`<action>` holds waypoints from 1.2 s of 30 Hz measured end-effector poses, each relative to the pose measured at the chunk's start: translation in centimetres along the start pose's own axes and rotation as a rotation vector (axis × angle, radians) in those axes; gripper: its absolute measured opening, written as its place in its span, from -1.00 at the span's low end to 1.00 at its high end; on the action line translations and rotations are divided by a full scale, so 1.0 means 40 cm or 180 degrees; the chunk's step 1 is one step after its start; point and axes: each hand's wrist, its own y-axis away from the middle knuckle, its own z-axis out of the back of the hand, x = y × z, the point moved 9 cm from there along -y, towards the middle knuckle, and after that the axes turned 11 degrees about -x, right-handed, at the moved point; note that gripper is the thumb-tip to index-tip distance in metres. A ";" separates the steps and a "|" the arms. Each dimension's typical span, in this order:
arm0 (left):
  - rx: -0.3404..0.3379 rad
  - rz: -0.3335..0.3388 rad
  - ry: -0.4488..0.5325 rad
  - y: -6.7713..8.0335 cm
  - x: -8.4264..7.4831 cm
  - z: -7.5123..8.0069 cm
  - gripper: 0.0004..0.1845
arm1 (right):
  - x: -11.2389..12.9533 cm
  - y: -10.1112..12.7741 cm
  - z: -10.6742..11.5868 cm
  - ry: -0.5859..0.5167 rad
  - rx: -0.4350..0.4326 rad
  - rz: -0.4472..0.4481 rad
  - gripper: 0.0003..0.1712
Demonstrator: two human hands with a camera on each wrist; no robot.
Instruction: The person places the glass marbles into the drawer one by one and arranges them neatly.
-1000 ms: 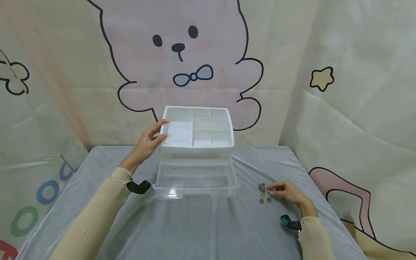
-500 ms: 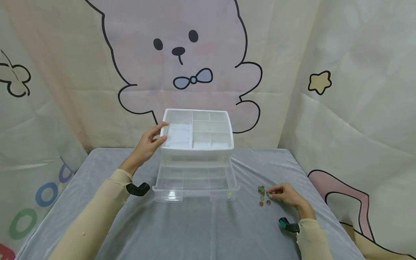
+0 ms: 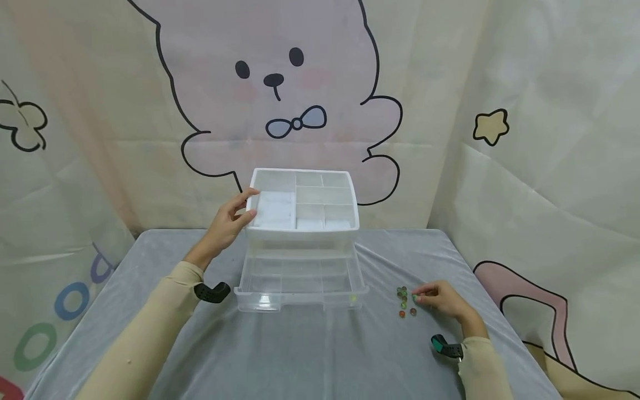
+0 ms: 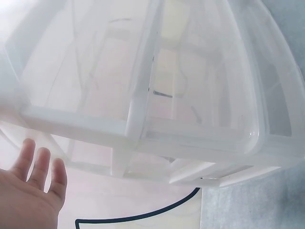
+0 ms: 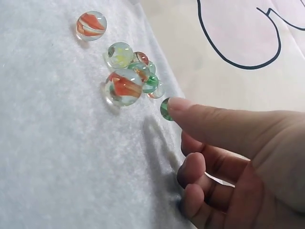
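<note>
A person sits at a table (image 3: pixel 310 355) with a gray cloth on it. A clear plastic drawer box (image 3: pixel 302 233) stands in the middle of the table. Its bottom drawer (image 3: pixel 300 283) is pulled out toward the person. On top of the box is a white tray (image 3: pixel 304 200) with many small boxes in it.

The left hand (image 3: pixel 227 225) rests on the box at its 9 o'clock side. Its fingers are nearly straight, and the thumb touches the tray's edge. In the left wrist view the fingers (image 4: pixel 40 164) lie close together.

The right hand (image 3: pixel 442 297) is on the cloth at 3 o'clock from the drawer. Its pointing finger (image 5: pixel 205 119) sticks out, and the tip touches a little green marble (image 5: pixel 165 109). The other fingers are curled under. A small pile of glass marbles (image 3: pixel 404 299) sits just beside the finger, at 9 o'clock from the hand. One orange marble (image 5: pixel 91 26) lies a bit apart from the pile.
</note>
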 end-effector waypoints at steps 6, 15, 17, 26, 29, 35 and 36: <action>-0.0003 -0.0050 0.0000 0.000 -0.009 -0.001 -0.46 | 0.012 0.001 0.014 -0.0023 -0.0049 0.0021 -0.70; -0.0019 -0.0006 -0.0008 -0.007 -0.008 -0.001 -0.46 | 0.075 -0.015 0.039 0.0005 -0.0426 0.0252 -0.72; -0.0016 0.0001 -0.0002 -0.007 -0.007 -0.001 -0.46 | 0.088 -0.021 0.044 0.0030 -0.0518 0.0288 -0.72; 0.0014 0.0001 0.0027 -0.001 -0.011 -0.004 -0.46 | 0.118 -0.036 0.057 0.0004 -0.0693 0.0231 -0.67; 0.0005 0.0016 0.0036 -0.002 -0.009 -0.004 -0.45 | 0.141 -0.038 0.064 -0.0058 -0.0715 0.0286 -0.67; -0.0006 0.0025 0.0005 -0.002 -0.008 -0.001 -0.46 | 0.180 -0.039 0.067 -0.0165 -0.0724 0.0388 -0.71; -0.0011 0.0019 -0.0021 -0.001 -0.009 0.000 -0.46 | 0.186 -0.039 0.066 -0.0181 -0.0729 0.0412 -0.71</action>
